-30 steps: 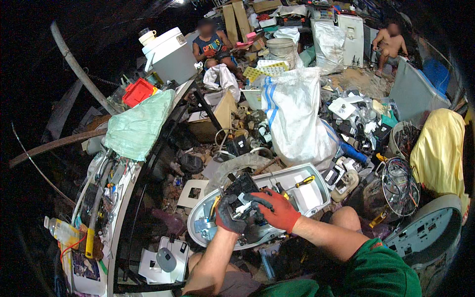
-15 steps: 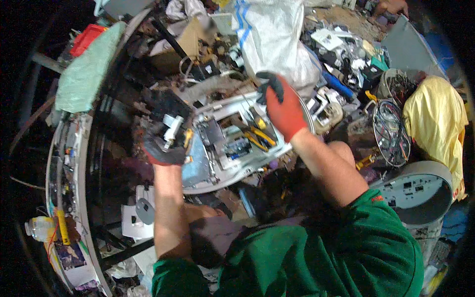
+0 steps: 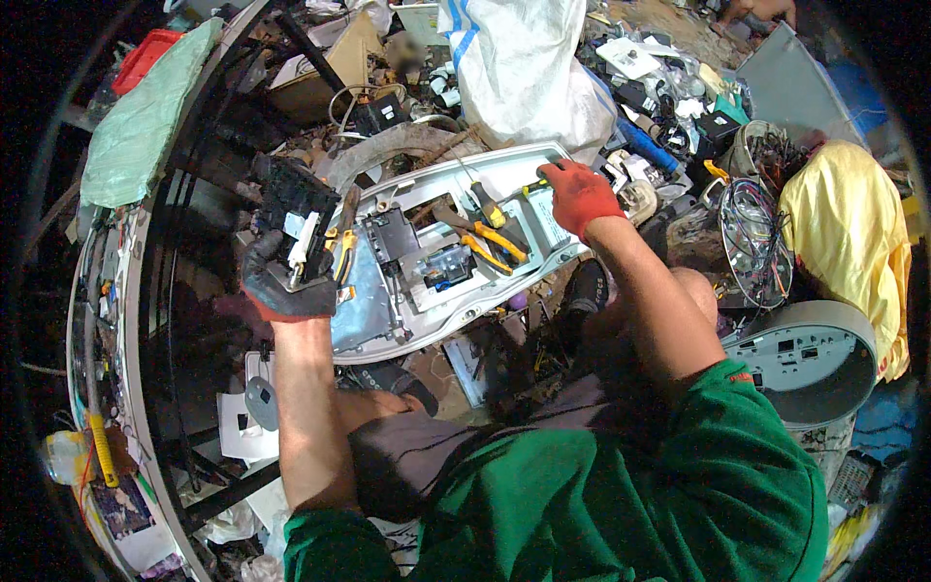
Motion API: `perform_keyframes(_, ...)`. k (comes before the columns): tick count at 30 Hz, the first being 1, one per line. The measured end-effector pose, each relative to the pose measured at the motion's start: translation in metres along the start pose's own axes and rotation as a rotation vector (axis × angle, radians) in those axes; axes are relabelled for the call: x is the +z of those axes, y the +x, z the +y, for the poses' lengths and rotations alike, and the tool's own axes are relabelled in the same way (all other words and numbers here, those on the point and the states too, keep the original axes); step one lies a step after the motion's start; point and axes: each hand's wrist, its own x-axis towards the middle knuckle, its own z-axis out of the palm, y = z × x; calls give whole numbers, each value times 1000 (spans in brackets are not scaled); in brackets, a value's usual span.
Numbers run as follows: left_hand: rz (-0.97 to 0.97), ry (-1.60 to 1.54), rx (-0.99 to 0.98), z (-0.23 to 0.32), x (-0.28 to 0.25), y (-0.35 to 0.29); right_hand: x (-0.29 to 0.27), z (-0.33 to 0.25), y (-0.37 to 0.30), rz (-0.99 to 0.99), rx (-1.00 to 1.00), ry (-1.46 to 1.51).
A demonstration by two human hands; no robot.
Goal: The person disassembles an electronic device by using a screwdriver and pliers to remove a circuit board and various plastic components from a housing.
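Observation:
My left hand [image 3: 281, 283], in a black and red glove, is closed on a small electronic part [image 3: 303, 242] with a white strip and metal end. A black plastic piece [image 3: 294, 199] is just beyond it; I cannot tell whether they are joined. My right hand [image 3: 582, 197], in a red glove, is at the right end of a white plastic housing [image 3: 456, 323], fingers closed at a yellow-and-black tool handle [image 3: 533, 187], mostly hidden. In the housing lie yellow-handled pliers [image 3: 501, 247] and a yellow-and-black screwdriver [image 3: 487, 206]. Another yellow-handled tool [image 3: 344, 255] is beside my left hand.
A white sack [image 3: 524, 78] stands beyond the housing. Heaped scrap parts [image 3: 669, 92] lie at far right, near a container of wires [image 3: 756, 242] and a yellow cloth bag [image 3: 839, 233]. A grey round casing [image 3: 810, 364] is at right. A dark metal frame [image 3: 175, 291] runs along the left.
My right hand has come down from above the housing to its right end, and its fingers have closed at the yellow-and-black handle. My left hand has shifted slightly left, still holding the part.

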Motion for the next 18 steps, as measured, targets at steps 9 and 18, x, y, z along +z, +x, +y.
perform_keyframes(9,-66,-92,-36,1,-2,-5,32,3,13,11,-20,-216)
perform_keyframes(18,-17,-175,34,6,-2,-8,-40,-36,-2,76,120,247)
